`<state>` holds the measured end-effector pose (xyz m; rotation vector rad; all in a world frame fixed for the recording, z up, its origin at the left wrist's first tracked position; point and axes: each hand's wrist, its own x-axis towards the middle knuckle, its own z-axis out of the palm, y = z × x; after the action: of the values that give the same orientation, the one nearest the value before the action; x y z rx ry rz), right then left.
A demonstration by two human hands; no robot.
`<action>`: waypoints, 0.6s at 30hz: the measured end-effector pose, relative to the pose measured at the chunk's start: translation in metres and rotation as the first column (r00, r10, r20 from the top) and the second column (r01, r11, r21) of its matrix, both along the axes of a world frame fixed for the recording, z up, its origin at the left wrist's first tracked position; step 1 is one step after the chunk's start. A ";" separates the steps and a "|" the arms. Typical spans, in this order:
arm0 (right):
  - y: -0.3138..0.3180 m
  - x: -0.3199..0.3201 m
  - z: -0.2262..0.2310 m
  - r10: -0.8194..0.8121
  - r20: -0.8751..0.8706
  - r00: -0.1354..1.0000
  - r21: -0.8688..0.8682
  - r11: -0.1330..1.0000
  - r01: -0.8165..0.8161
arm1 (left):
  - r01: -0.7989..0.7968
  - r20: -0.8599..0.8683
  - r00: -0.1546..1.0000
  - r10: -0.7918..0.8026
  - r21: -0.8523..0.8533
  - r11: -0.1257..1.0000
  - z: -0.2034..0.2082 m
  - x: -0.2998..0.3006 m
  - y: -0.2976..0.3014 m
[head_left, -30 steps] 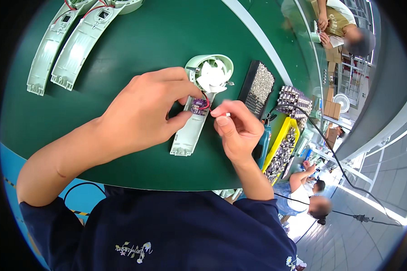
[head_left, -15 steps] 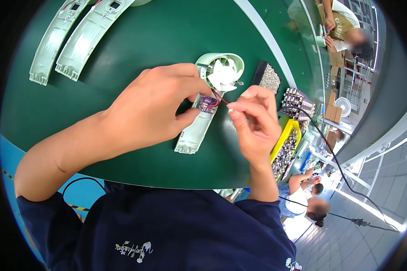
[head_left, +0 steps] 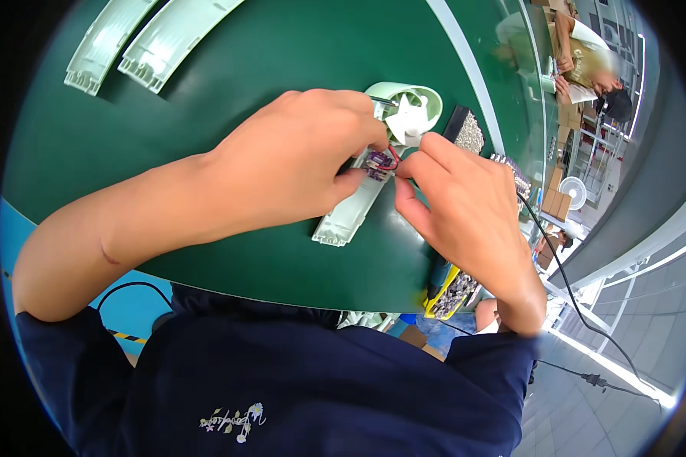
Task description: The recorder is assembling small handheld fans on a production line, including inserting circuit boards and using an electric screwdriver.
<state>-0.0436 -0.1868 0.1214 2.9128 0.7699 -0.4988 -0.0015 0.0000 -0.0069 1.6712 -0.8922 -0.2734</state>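
Note:
A pale green handheld fan housing lies on the green table with white blades in its round end. Within its handle sits a small purple circuit board. My left hand is closed at the board, thumb and fingers along its left side. Red wire loops beside the board. My right hand pinches the wire's end just right of the board. The fingertips hide the white plug there.
Two curved pale green shells lie at the far left. A black tray of small metal parts stands right of the fan. Near the front right are a yellow bin and a dark tool handle. Another person works beyond.
My right hand has moved in to the board with the wire's end and turned so its back shows. My left hand stays at the board. The whole view has shifted slightly.

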 end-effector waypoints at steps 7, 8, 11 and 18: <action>0.005 0.009 0.001 0.012 -0.080 0.997 -0.076 0.997 -0.018 | 0.019 -0.018 1.000 -0.019 0.029 0.999 0.002 -0.001 -0.004; 0.007 0.010 0.002 0.013 -0.091 0.996 -0.096 0.995 -0.022 | 0.034 -0.021 0.999 -0.034 0.040 0.999 0.002 -0.001 -0.003; 0.010 0.014 0.003 0.048 -0.123 0.991 -0.122 0.991 -0.063 | 0.038 -0.019 0.999 -0.036 0.073 0.997 0.004 -0.001 -0.001; 0.012 0.012 0.003 0.052 -0.141 0.989 -0.164 0.984 -0.075 | 0.059 -0.013 0.998 -0.057 0.135 0.989 0.000 0.000 -0.005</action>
<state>-0.0319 -0.1746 0.1242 2.7112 0.7920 -0.7252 -0.0013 -0.0052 -0.0073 1.7690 -0.9335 -0.3887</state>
